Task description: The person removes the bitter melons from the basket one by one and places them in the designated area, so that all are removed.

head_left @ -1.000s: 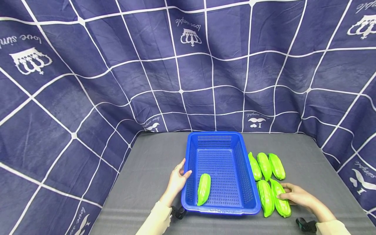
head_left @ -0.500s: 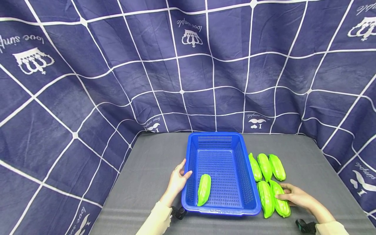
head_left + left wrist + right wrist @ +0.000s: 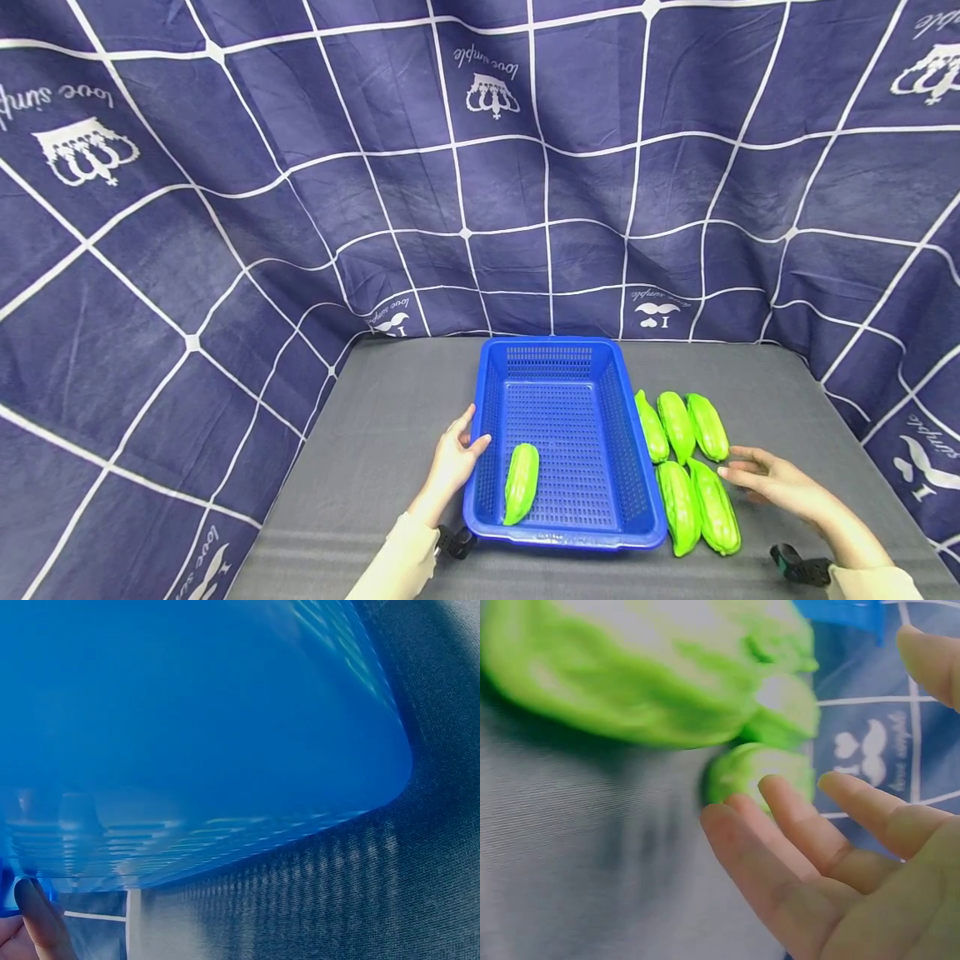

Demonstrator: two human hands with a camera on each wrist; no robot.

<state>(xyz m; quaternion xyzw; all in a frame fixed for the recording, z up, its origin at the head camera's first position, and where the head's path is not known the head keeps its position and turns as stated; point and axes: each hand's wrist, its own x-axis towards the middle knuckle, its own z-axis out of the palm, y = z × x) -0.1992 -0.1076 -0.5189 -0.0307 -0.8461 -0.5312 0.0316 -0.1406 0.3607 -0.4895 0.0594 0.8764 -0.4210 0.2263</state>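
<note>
My left hand [image 3: 452,458] grips the left rim of a blue plastic basket [image 3: 570,540], thumb over the edge and fingers outside. In the left wrist view the basket wall [image 3: 187,712] fills most of the picture, with fingertips [image 3: 41,919] at its lower left. Inside the basket lies one lime-green, ridged, tapered bitter melon [image 3: 522,483]. Several more lie to the right of the basket in two rows. My right hand [image 3: 780,483] holds nothing; its spread fingers are just right of the front right bitter melon [image 3: 715,508], also large in the right wrist view [image 3: 622,667].
In the far row lie a left bitter melon [image 3: 651,427], a middle one and a right bitter melon [image 3: 707,427]. Another front bitter melon [image 3: 678,508] lies close by the basket. A grey cloth [image 3: 390,400] covers the table, and a blue checked curtain [image 3: 405,192] hangs behind.
My right hand has let go of the front right bitter melon, which shifted slightly left, and has drawn away to the right with fingers spread. The left hand stays at the basket rim.
</note>
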